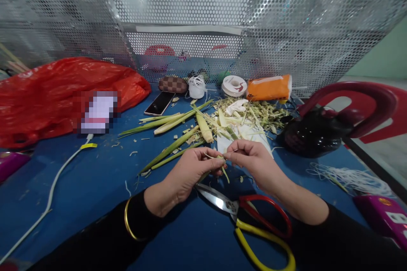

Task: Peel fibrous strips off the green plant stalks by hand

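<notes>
My left hand (190,169) and my right hand (251,160) meet over the blue table (95,177), both pinched on a thin pale-green leaf strip (219,158) held between their fingertips. A loose end of the strip hangs down below the fingers. Just beneath my hands lie scissors (241,216) with one red and one yellow handle, blades pointing left. Behind my hands lie several long green leaf stalks (168,124) and a heap of cut leaf scraps (251,114).
A red plastic bag (57,93) fills the left side. A phone (159,103), a checked pouch (173,84), string rolls (233,85) and an orange packet (269,88) line the back by the perforated metal wall. A dark bag (311,135), white string (346,177), white cable (51,190).
</notes>
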Demonstrator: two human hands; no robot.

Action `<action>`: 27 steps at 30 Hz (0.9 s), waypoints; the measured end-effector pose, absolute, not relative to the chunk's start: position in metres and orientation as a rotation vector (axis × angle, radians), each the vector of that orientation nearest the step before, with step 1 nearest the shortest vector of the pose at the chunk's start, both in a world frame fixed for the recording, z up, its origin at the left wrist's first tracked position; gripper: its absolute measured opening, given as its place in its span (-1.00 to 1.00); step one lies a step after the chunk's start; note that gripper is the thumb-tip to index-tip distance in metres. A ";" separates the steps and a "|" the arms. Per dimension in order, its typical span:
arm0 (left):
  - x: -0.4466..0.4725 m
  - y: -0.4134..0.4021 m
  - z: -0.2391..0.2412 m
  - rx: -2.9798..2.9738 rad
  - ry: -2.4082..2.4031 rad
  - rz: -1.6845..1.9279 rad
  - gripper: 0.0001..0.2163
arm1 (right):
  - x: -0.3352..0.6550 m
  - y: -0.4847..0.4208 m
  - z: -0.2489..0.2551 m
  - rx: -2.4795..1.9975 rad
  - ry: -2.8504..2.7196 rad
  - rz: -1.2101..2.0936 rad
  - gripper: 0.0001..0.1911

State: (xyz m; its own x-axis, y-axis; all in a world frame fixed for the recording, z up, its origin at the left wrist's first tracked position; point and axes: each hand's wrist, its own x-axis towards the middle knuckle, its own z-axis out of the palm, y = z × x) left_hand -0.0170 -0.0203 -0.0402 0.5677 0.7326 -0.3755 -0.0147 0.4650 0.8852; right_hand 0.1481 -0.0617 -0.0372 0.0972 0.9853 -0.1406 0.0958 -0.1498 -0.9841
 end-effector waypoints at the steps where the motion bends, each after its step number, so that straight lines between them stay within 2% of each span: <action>1: -0.016 -0.021 -0.040 1.023 0.879 0.539 -0.79 | 0.147 -0.062 -0.038 -1.440 -1.142 1.189 -0.78; 6: -0.014 -0.024 -0.038 1.123 0.976 0.592 -0.93 | 0.142 -0.063 -0.043 -1.454 -1.127 1.171 -0.76; 17: -0.013 -0.021 -0.042 0.736 0.904 0.656 -0.90 | 0.138 -0.068 -0.047 -1.470 -1.239 0.852 -0.76; 22: -0.014 -0.019 -0.038 0.703 0.899 0.699 -0.92 | 0.136 -0.072 -0.053 -1.501 -1.396 0.579 -0.77; 27: -0.014 -0.017 -0.042 0.753 0.933 0.749 -0.88 | 0.138 -0.075 -0.052 -1.333 -1.874 0.149 -0.76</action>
State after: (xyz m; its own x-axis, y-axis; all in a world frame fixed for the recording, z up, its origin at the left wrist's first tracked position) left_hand -0.0142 -0.0166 -0.0421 0.3956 0.8197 -0.4144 -0.2267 0.5243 0.8208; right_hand 0.1382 -0.0748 -0.0521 -0.1113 0.8334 0.5413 0.7372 0.4345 -0.5175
